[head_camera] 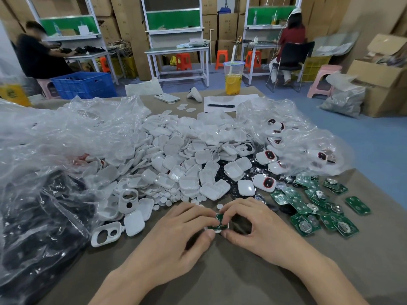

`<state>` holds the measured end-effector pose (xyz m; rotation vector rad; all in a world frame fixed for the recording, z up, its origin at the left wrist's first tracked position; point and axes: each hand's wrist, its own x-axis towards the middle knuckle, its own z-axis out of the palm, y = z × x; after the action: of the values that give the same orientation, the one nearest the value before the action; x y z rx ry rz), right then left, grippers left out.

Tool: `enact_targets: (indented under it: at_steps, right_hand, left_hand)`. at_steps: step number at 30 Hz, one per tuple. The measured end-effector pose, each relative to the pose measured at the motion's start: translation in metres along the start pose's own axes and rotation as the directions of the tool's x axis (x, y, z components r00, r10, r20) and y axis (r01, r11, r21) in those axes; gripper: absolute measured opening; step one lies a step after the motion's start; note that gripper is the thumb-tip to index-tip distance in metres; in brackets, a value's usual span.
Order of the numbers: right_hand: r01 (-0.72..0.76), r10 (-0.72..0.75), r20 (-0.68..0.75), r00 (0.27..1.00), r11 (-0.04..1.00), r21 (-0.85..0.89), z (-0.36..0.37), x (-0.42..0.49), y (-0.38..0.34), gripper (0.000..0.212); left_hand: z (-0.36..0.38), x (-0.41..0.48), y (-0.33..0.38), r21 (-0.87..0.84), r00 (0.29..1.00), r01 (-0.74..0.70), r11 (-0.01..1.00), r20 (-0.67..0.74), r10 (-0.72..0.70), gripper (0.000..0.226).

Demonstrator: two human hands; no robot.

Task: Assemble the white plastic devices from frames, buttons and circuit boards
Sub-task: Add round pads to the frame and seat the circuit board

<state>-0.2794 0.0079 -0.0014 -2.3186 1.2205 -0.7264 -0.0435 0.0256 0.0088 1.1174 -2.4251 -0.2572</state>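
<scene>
Bare table (204, 274) lies only nearer the body than the hands, a strip of grey-brown cloth running back along both forearms. Just beyond the fingertips the room closes: loose round white buttons (167, 199) lie there, and behind them rises a heap of white covers (187, 155). Left of the left hand (176, 227) lie empty frames (106, 234), and further left a clear bag of dark parts (33, 227). Right of the right hand (253, 225), near the knuckles, spare green boards (308, 209) lie scattered out to the table's right edge, where it drops to blue floor (374, 142).

Both hands meet at the middle, palms down, wrists low on the cloth. Together they pinch one small green circuit board (220, 221), which sits on a white frame (217, 230) whose rim shows just beneath it. The left forefingers curl over the board's left end with the thumb tucked below; the right fingers arch over its right end, thumb beneath. Whether the board is fully seated I cannot tell.

Beyond the right hand, finished devices (264, 182) with red-ringed dark buttons lie partly inside a crumpled clear bag (286, 133). Far beyond the hands sit a phone (167, 97), a pen (221, 105) on paper and a lidded cup of yellow drink (233, 79). Past the table stand white workbenches, orange stools, a blue crate (83, 84) and stacked cartons; two people sit at benches.
</scene>
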Motion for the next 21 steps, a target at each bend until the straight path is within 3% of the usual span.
enact_targets:
  at_steps: [15,21]
  right_hand:
    - [-0.063,0.065,-0.030,0.997,0.996,0.069,-0.0009,0.0036,-0.0033,0.044]
    - [-0.067,0.068,-0.020,0.997,0.997,0.050,-0.0012,0.0025,-0.0007,0.041]
  left_hand:
    - [0.0017,0.0079,0.0009,0.153,0.996,-0.079,0.985,0.058,0.071,0.029]
    - [0.0027,0.0073,-0.0009,0.161,0.994,-0.100,0.982,0.053,0.092,0.030]
